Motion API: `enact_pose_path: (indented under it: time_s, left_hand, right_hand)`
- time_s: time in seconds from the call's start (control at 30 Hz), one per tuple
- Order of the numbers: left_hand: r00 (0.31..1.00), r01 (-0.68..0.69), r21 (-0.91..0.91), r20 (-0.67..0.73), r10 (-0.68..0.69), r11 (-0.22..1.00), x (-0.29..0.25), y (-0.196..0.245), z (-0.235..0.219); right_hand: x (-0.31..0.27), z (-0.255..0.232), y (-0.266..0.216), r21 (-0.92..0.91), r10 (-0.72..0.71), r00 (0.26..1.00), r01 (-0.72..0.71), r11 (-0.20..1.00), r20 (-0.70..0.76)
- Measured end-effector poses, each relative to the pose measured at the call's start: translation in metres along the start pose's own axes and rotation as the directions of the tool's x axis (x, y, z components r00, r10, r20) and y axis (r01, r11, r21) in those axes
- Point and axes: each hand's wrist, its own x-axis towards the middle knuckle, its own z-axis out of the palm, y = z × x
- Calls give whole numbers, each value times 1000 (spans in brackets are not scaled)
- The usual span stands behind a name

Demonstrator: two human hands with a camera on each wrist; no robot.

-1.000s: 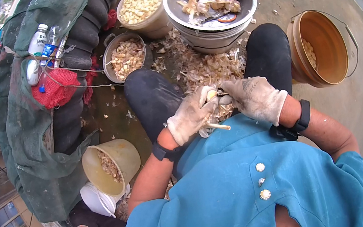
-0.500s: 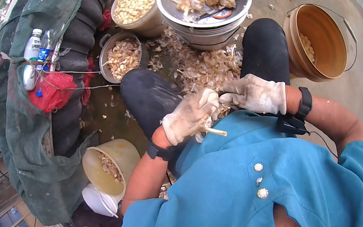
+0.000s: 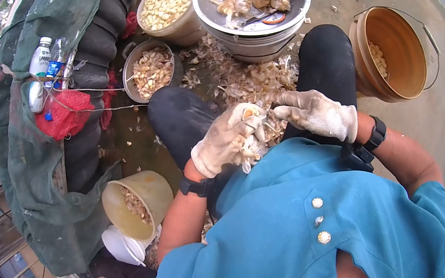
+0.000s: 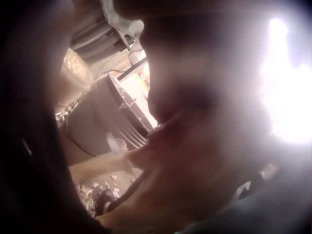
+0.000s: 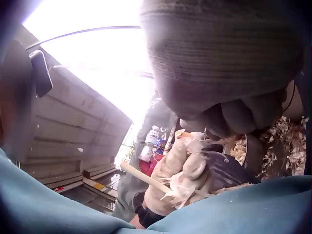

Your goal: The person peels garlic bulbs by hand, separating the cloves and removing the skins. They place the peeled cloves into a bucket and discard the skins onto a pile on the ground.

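Observation:
In the head view, my gloved left hand [image 3: 220, 144] holds a garlic bulb [image 3: 254, 148] with loose papery skin, over my lap. From the right wrist view, its fingers curl round the bulb, and a pale stalk [image 5: 145, 177] sticks out. My gloved right hand [image 3: 319, 114] is just to the right, fingertips at the bulb, fingers bent. A small dark thing shows between its fingertips; I cannot tell what it is. The left wrist view is mostly dark and blurred.
A metal basin [image 3: 297, 4] with garlic bulbs sits on stacked buckets ahead. Left of it stand a tub [image 3: 180, 32] of peeled cloves and a pot [image 3: 131, 89] of cloves and skins. An orange bucket [image 3: 414, 60] lies right. Skins [image 3: 260, 81] litter the ground.
The left hand has turned with the bulb, so the stalk that pointed toward my lap no longer shows in the head view. The right fingertips have drawn slightly away from the left hand.

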Motion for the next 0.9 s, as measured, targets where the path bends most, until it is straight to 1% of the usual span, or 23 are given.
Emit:
enact_pose_path:
  time_s: [0.03,0.07,0.1,0.13,0.17,0.2,0.27,0.3,0.37,0.5,0.57,0.6,0.67,0.7,0.77,0.8,0.87,0.9]
  left_hand:
    - [999,3,67,-40,0,998,0,1,3]
    - [997,7,132,-77,3,991,1,1,5]
    - [997,8,132,-77,2,991,1,-1,5]
    - [993,35,177,-115,-14,984,2,-2,5]
    - [988,63,221,-155,-29,973,1,-3,5]
    - [987,63,221,-156,-28,973,1,-2,6]
    - [983,111,244,-167,-71,963,2,0,8]
    - [983,112,243,-167,-72,963,3,-4,6]
    - [988,56,368,-156,3,928,5,-11,1]
    - [983,93,416,-182,-17,905,7,-9,5]
    - [981,93,433,-196,-7,897,8,-11,5]
    - [981,93,433,-195,-8,897,8,-10,5]
    - [981,136,393,-181,-68,909,7,-8,8]
    - [981,137,392,-182,-69,910,6,-7,8]
    - [987,107,535,-156,-27,838,7,-5,9]
    - [988,108,534,-155,-29,839,7,-6,8]
    - [981,166,511,-174,-87,844,7,-7,7]
    - [981,166,511,-173,-88,843,7,-8,5]
  right_hand:
    - [0,0,-6,-97,-27,1000,26,995,-9]
    - [-1,4,-6,-96,-28,1000,27,995,-9]
    - [-2,8,-5,-249,-83,995,67,966,-53]
    - [-1,11,-5,-397,-144,986,98,912,-87]
    - [0,11,-10,-426,-76,996,47,904,-51]
    - [-1,12,-13,-426,-77,996,48,904,-50]
    - [-1,13,-16,-499,-68,997,47,865,-23]
    - [-1,14,-16,-499,-68,997,47,865,-24]
    - [-1,15,-17,-533,-38,999,22,846,-20]
    - [0,19,-11,-559,-49,999,30,829,-19]
    - [0,22,-7,-577,-180,979,93,811,-95]
    - [0,20,-10,-577,-179,979,93,811,-95]
    - [1,17,-18,-580,-27,999,12,815,-18]
    - [1,19,-12,-580,-26,1000,11,815,-17]
    - [2,22,5,-577,-261,963,177,797,-66]
    - [1,22,8,-577,-259,964,174,798,-67]
    - [2,21,6,-583,-243,969,170,795,-48]
    - [2,19,2,-582,-243,969,169,795,-50]
